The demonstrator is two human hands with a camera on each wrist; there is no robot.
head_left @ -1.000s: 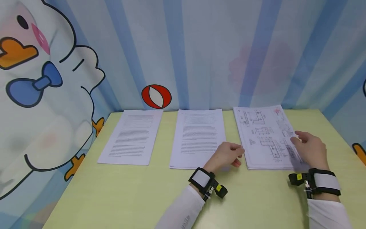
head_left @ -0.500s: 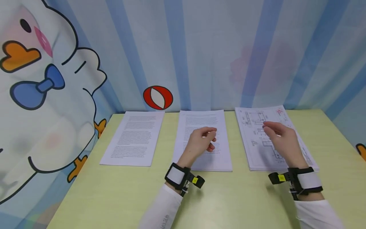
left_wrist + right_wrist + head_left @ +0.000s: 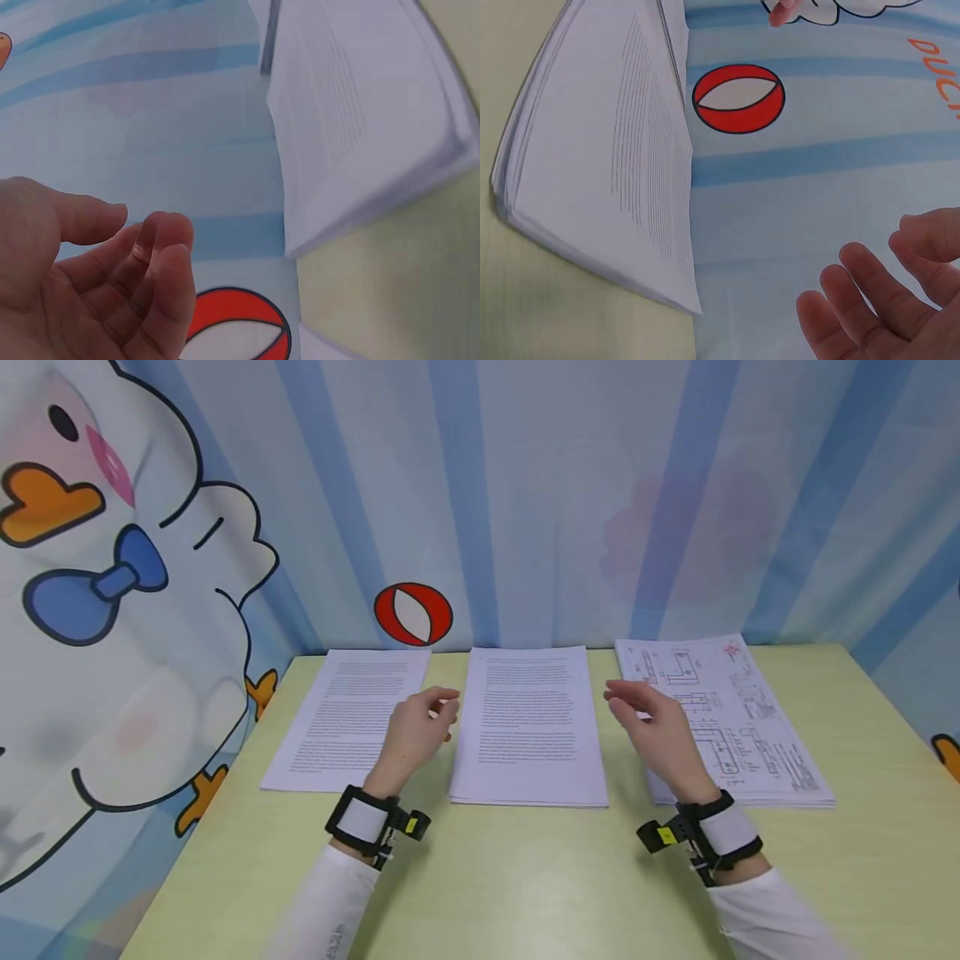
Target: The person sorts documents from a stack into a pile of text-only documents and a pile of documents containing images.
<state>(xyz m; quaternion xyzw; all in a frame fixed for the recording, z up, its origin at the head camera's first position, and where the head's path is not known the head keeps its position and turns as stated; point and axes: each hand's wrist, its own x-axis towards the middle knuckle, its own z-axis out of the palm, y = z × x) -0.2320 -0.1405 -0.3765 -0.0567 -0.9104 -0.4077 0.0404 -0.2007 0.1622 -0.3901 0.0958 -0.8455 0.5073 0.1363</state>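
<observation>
Three paper stacks lie side by side on the table. My left hand is raised between the left text stack and the middle text stack, its fingers loosely bent around nothing. My right hand is up over the gap left of the drawings stack, overlapping that stack's left side. In the left wrist view, the left hand has thumb and fingers apart with nothing between them. The right wrist view has the right hand with fingers spread, apart from the middle stack.
The pale yellow-green table backs onto a blue striped curtain. A printed duck and a red-and-white ball decorate it. Each wrist wears a strapped camera, such as the left wrist camera.
Both hands have moved left: the left from beside the drawings, across the middle stack, to the left stack's edge; the right from the drawings' right edge to their left side. The stacks stay put.
</observation>
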